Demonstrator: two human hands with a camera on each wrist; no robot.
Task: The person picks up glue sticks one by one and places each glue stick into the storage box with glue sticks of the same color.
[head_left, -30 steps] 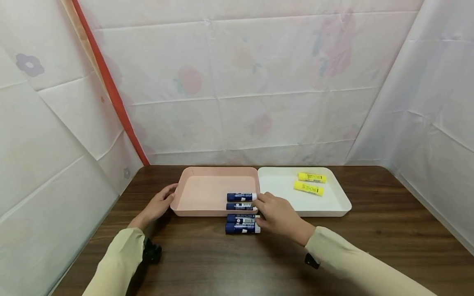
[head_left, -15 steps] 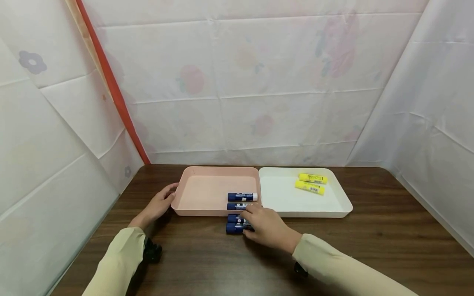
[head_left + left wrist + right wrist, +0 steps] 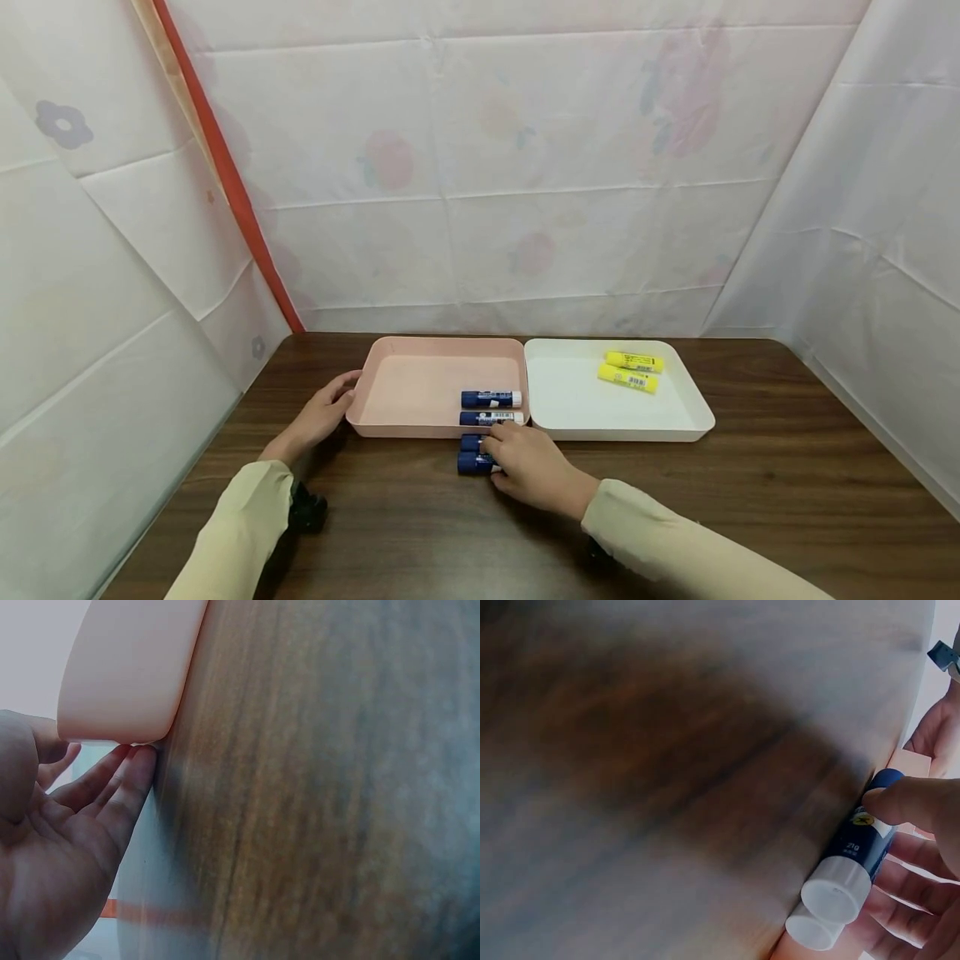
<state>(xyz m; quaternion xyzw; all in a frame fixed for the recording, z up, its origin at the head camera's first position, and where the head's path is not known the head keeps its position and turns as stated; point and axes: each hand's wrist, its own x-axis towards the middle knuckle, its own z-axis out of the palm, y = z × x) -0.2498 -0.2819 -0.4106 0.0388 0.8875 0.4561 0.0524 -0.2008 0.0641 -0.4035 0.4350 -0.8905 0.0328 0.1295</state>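
Note:
My left hand (image 3: pixel 318 417) rests its fingertips against the left end of the pink tray (image 3: pixel 420 375); in the left wrist view the extended fingers (image 3: pixel 112 791) touch the tray's outer wall. Two dark blue glue sticks with white caps lie on the table in front of that tray: a rear one (image 3: pixel 471 442) and a front one (image 3: pixel 474 463). My right hand (image 3: pixel 536 467) covers their capped ends. In the right wrist view its thumb presses on the nearer glue stick (image 3: pixel 859 844), with the other fingers at the far side. Inside the pink tray lie two more blue glue sticks (image 3: pixel 491 399).
A white tray (image 3: pixel 562 396) adjoins the pink one on the right and holds two yellow glue sticks (image 3: pixel 627 378). Both trays stand toward the back of the brown wooden table (image 3: pixel 750 500). Pale patterned sheeting (image 3: pixel 480 167) hangs behind and at both sides.
My right hand has moved left and slightly down, from beside the white caps to over the two front glue sticks. The left hand has stayed at the pink tray.

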